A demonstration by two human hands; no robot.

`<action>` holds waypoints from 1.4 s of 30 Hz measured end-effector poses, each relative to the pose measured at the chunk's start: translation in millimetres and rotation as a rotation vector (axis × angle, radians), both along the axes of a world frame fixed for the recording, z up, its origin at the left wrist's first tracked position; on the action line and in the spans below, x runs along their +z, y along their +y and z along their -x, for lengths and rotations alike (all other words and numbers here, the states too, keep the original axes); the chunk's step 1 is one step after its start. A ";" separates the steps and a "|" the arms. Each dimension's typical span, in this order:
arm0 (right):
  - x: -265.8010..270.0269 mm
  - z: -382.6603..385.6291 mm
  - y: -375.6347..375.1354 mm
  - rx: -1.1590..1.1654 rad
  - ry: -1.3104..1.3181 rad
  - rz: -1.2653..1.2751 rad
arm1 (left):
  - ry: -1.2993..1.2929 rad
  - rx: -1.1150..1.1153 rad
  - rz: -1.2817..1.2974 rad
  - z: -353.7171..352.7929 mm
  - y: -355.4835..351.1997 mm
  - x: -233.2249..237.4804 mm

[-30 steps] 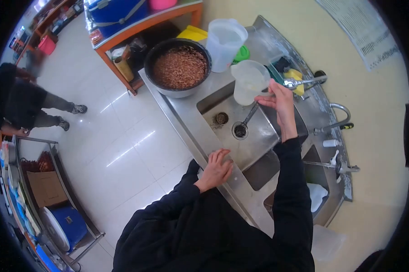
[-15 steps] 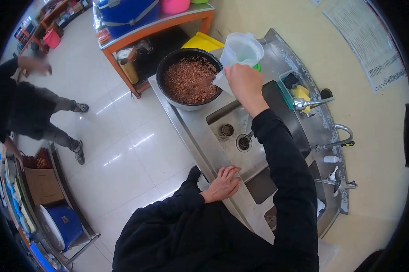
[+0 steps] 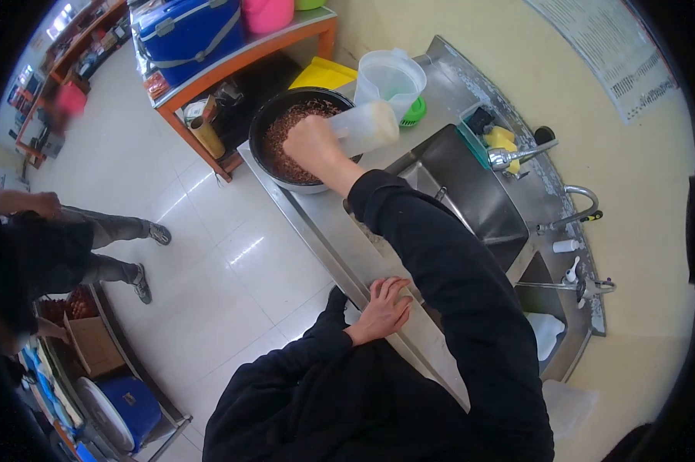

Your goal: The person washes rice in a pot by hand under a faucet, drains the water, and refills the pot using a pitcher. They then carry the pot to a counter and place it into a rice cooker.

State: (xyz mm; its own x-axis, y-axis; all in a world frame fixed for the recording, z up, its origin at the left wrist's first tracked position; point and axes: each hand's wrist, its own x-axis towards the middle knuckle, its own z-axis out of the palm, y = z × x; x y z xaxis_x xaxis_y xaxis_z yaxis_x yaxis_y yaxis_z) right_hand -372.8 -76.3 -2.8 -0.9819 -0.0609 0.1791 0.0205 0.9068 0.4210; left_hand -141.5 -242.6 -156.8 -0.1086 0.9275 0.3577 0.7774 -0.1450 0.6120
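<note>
My right hand (image 3: 313,148) is over a black-rimmed round pot (image 3: 260,165), its fingers closed on a translucent plastic cup (image 3: 367,127). The cup lies tilted on its side across the pot's right rim. Reddish-brown grain-like food (image 3: 317,108) fills much of the pot. My hand and forearm hide the cup's handle and part of the food. My left hand (image 3: 382,309) rests on the sink counter's front edge, fingers spread and holding nothing. A larger translucent pitcher (image 3: 390,81) stands behind the cup, beside a bright green object (image 3: 414,113).
A steel sink (image 3: 471,185) with several faucets (image 3: 579,202) lies to the right. A teal caddy (image 3: 475,135) holds yellow sponges. A blue cooler (image 3: 189,38) and pink container (image 3: 268,14) sit on the orange-framed shelf. Another person (image 3: 39,246) stands at left, near a cart.
My right hand has moved left and down over the pot, and the cup has swung round to lie on its side. My left hand stays on the edge. The other person has shifted position.
</note>
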 end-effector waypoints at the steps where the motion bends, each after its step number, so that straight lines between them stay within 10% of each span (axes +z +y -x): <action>1: -4.6 -1.0 -2.8 0.022 0.011 0.022 | 0.000 0.004 0.010 -0.3 -0.2 -1.0; 9: 27.7 -70.4 -4.4 -0.390 0.361 0.216 | -0.012 0.030 0.001 -0.7 -1.8 -3.2; 13: 57.9 -195.9 18.6 -0.791 0.566 0.741 | -0.013 0.004 0.002 -0.9 2.6 0.4; 18: -28.3 -403.5 56.9 -1.155 1.040 1.380 | -0.022 -0.049 0.010 0.9 7.8 5.6; 20: -44.5 -484.2 50.6 -1.518 1.145 1.298 | -0.013 -0.059 0.032 -0.2 8.5 8.5; 28: -9.1 -669.8 71.9 -1.670 1.312 0.913 | 0.026 -0.096 0.044 -5.2 14.2 7.3; 42: -35.2 -623.2 229.9 -1.421 1.453 0.922 | 0.040 -0.022 0.076 -4.3 15.2 6.2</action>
State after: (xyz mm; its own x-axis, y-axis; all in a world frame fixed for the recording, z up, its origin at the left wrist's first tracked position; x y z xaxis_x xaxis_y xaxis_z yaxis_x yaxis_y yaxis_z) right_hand 250.4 153.6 -38.0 0.4961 0.8542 0.1556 0.4500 -0.0996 -0.8875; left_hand -137.2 -227.4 -150.6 -0.0746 0.9542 0.2898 0.7986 -0.1169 0.5904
